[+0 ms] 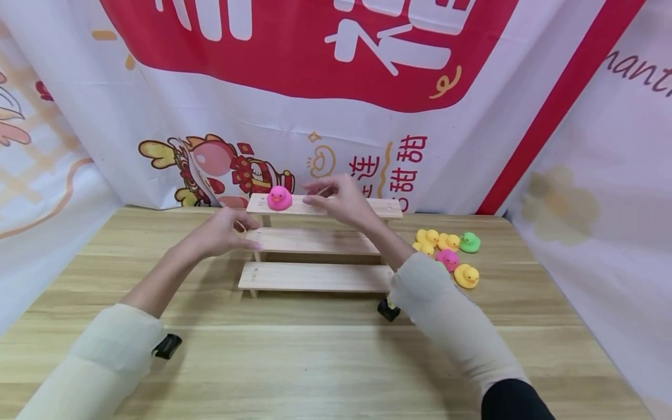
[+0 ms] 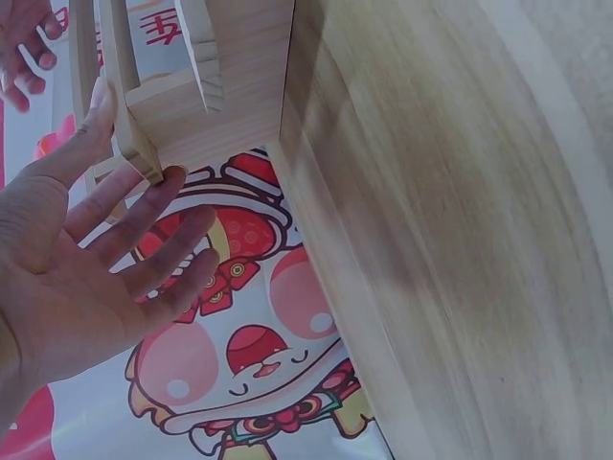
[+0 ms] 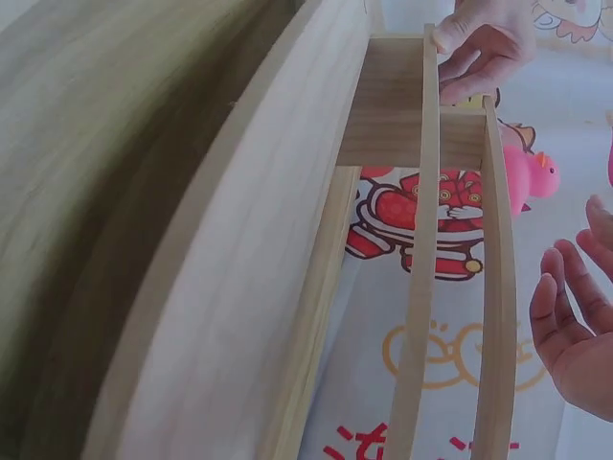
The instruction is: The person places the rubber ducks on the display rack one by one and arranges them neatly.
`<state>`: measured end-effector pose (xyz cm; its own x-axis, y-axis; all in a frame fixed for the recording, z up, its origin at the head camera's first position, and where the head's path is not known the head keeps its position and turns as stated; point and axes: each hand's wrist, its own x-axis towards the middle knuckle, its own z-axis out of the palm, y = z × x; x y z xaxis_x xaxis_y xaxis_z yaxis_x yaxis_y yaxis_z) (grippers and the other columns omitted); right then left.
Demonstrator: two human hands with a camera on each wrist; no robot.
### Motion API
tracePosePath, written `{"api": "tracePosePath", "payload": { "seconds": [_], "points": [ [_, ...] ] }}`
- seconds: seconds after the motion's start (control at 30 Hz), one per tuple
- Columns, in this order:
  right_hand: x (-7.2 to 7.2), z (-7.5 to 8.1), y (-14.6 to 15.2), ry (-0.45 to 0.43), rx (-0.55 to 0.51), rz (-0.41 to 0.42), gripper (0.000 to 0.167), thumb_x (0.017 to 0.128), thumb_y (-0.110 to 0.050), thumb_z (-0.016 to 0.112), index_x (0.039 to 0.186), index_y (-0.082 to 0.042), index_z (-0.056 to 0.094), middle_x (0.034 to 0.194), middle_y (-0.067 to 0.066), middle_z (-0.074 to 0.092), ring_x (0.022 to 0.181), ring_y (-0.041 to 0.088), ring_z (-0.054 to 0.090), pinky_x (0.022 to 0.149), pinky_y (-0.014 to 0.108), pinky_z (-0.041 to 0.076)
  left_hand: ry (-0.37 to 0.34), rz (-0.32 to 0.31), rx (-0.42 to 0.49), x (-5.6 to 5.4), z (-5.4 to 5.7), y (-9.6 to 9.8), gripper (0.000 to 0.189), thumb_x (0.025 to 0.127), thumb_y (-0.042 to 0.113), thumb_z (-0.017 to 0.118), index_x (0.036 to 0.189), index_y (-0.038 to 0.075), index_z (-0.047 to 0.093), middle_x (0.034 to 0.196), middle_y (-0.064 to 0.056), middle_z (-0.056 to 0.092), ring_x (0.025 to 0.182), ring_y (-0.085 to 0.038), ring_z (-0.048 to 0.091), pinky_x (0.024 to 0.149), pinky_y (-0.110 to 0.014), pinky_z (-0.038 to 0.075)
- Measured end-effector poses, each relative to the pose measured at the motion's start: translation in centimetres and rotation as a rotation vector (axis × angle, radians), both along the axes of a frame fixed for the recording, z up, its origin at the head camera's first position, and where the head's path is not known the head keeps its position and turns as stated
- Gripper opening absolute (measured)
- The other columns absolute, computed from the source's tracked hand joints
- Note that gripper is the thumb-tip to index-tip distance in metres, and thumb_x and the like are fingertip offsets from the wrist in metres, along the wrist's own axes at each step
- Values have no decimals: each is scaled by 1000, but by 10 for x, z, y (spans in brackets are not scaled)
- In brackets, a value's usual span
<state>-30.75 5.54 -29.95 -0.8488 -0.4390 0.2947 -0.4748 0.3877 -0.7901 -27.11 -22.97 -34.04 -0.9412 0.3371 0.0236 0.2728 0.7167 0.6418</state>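
Pinching the middle shelf (image 1: 315, 240) at its left end with my left hand (image 1: 228, 232), probably to steady the rack (image 1: 315, 276). Right hand (image 1: 343, 201) is loose, nothing in it that I can see, just right of the pink duck (image 1: 279, 198) up on the top shelf (image 1: 375, 207). Other ducks (image 1: 448, 259) sit right of the rack, handy for reaching I guess.

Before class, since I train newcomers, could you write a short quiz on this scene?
1. Which tier of the wooden shelf holds a pink duck?
2. True or false: the left hand touches the bottom tier.
3. In the head view, the yellow ducks are: A left of the shelf; B on it; C right of it.

Key: 1. The top tier. 2. False; it holds the middle tier. 3. C.
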Motion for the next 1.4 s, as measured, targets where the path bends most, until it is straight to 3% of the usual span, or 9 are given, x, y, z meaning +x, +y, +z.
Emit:
{"api": "tracePosePath", "payload": {
  "seconds": [0.2, 0.6, 1.0, 1.27, 1.4],
  "points": [
    [11, -3, 27, 48, 14, -23, 26, 94, -17, 78, 115, -2, 78, 103, 10, 77, 91, 23, 70, 80, 34, 58, 42, -24, -33, 4, 0, 0, 53, 84, 21, 89, 124, -8, 69, 120, -26, 71, 107, -39, 65, 97, -55, 55],
    [28, -10, 97, 97, 36, -114, 23, 94, -12, 78, 112, 2, 77, 102, 15, 77, 87, 29, 70, 72, 26, 58, 86, -65, -67, 7, -1, -2, 49, 88, 24, 85, 125, -5, 70, 119, -21, 72, 107, -36, 65, 96, -54, 54],
    [36, -19, 168, 46, 85, -232, 26, 99, -16, 73, 119, 1, 74, 111, 18, 75, 94, 26, 65, 75, 19, 54, 73, -67, -102, 5, 1, -6, 60, 86, 29, 87, 129, -8, 68, 126, -24, 70, 111, -37, 64, 98, -56, 53],
    [42, -34, 204, 3, 182, -299, 29, 99, -19, 72, 120, 1, 73, 113, 19, 74, 98, 28, 64, 75, 18, 55, 84, -75, -125, 3, 1, -3, 58, 85, 29, 88, 124, -10, 69, 128, -30, 67, 125, -49, 58, 108, -63, 45],
    [46, -42, 225, 4, 195, -311, 31, 99, -19, 73, 121, 4, 73, 112, 21, 75, 95, 22, 66, 74, 17, 55, 81, -78, -128, 3, 3, 0, 56, 85, 26, 88, 124, -10, 69, 129, -31, 65, 128, -50, 56, 110, -64, 43]
  ]
}}
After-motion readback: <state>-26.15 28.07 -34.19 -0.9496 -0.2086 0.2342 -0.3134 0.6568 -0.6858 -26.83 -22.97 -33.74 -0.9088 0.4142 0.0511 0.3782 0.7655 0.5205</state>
